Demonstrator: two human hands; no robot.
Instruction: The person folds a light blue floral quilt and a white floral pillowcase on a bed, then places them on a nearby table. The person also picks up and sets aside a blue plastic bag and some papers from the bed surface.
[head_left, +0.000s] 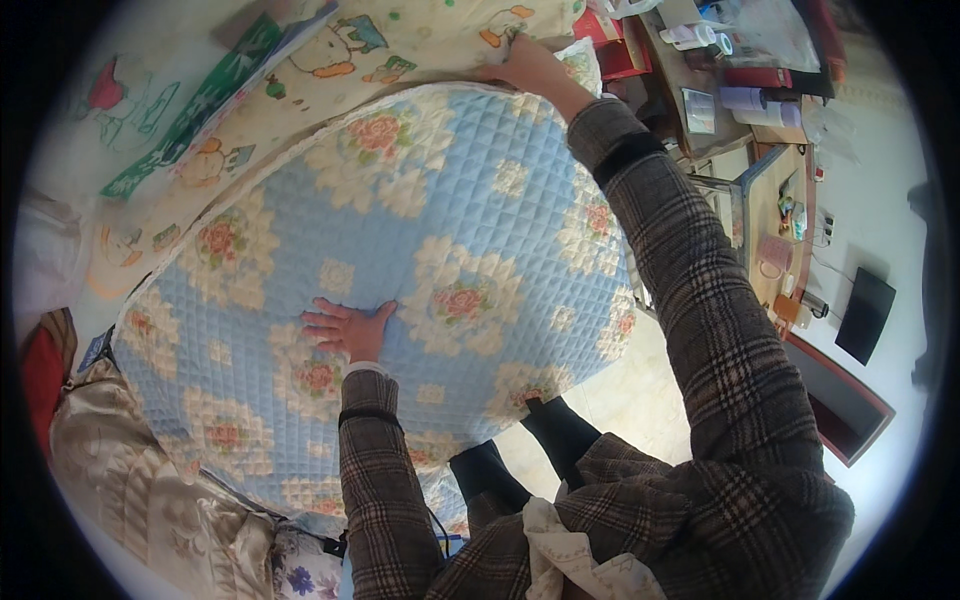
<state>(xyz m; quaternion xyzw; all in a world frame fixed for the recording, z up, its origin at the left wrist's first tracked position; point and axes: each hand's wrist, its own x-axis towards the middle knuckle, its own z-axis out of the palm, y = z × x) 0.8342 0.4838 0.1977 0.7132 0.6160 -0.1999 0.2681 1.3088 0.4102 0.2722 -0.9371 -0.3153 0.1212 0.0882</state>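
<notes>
A light blue quilted bed pad (442, 214) with cream medallions and pink roses spreads out before me. My left hand (346, 328) lies palm down on its middle, fingers spread, holding nothing. At the pad's far right edge, my right hand (534, 69) reaches across the white trim. Its thumb points left over a cream cloth (442, 45) printed with cartoon dogs. Some right fingers are hidden, so a grip on the edge cannot be made out. Past the right wrist, a pad corner (581, 60) sticks up.
A dark wooden table (694, 127) at the upper right carries bottles (694, 35), boxes and plastic bags. Beyond it stands a second table (765, 217) with a pink mug (775, 255). Shiny beige bedding (142, 480) is bunched at the lower left. Pale floor (630, 397) shows beside my legs.
</notes>
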